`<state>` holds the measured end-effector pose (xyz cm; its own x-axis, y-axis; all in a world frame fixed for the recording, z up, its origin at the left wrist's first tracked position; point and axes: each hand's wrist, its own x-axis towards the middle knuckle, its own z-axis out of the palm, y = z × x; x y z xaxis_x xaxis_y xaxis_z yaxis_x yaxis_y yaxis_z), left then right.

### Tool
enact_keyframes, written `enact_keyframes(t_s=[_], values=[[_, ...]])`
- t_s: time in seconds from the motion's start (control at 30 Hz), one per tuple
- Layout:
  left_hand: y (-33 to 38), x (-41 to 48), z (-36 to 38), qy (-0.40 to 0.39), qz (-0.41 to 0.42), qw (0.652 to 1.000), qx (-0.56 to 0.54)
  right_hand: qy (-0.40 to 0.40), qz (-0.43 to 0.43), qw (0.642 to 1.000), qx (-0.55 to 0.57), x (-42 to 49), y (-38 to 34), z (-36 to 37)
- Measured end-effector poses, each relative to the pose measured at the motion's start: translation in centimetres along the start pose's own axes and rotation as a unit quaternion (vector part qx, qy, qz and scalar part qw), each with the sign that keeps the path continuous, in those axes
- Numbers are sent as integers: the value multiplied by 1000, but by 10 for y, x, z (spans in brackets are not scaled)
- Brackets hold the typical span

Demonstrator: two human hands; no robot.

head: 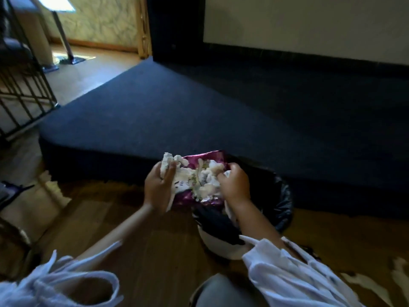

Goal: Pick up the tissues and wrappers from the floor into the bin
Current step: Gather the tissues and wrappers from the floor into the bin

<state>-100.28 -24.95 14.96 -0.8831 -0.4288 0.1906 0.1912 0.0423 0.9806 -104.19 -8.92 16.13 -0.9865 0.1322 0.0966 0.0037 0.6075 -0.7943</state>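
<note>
Head view: the left hand [158, 187] has its fingers curled round the left edge of a purple foil wrapper [212, 157], pinning a wad of tissue under the fingers. The right hand [235, 188] grips the wrapper's right edge, fingers bent over it and into the paper. The wrapper serves as a tray, heaped with crumpled white tissues [208, 180], and is held just above the mouth of a white bin [212, 242] fitted with a black bin liner [281, 202]. The bin stands on the wooden floor [155, 240] against a dark carpeted platform [221, 107]. Assessment: the load is very light and soft. The foil looks slick and limp, so the loose tissues could slide off. Holding both edges, cupped upward, appears the soundest grip until tipping.
</note>
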Motion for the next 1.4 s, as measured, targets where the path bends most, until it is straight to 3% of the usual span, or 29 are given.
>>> enact_keyframes(t_s=[0.13, 0.2, 0.3, 0.4, 0.5, 0.6, 0.73, 0.83, 0.9, 1.0, 1.23, 1.4], values=[[12, -8, 55, -82, -63, 995, 3, 67, 73, 995, 25, 12, 34, -53], [8, -15, 78, -141, -117, 982, 52, 75, 124, 989, 37, 16, 52, -66], [-9, -19, 101, -153, -164, 962, 157, 82, 201, 975, 50, 20, 73, -73], [-11, -20, 115, -164, -203, 941, 216, 55, 239, 967, 67, 22, 84, -70], [-8, -18, 123, -184, -240, 934, 189, -11, 236, 956, 172, 22, 83, -64], [-10, -14, 122, -192, -222, 925, 242, -61, 211, 959, 181, 15, 85, -66], [-22, -30, 114, -243, -143, 896, 344, -56, 85, 995, -6, -2, 108, -66], [-36, -51, 109, -315, -82, 842, 430, -75, 37, 993, -87, -12, 128, -54], [-46, -61, 107, -353, -35, 786, 507, -73, -3, 984, -164, -15, 137, -45], [-60, -70, 105, -363, 37, 731, 577, -41, -32, 977, -205, -16, 144, -36], [-65, -69, 106, -364, 29, 711, 600, -33, -49, 977, -207, -15, 145, -32], [-77, -66, 102, -341, 85, 728, 588, -20, -57, 975, -216, -7, 150, -24]])
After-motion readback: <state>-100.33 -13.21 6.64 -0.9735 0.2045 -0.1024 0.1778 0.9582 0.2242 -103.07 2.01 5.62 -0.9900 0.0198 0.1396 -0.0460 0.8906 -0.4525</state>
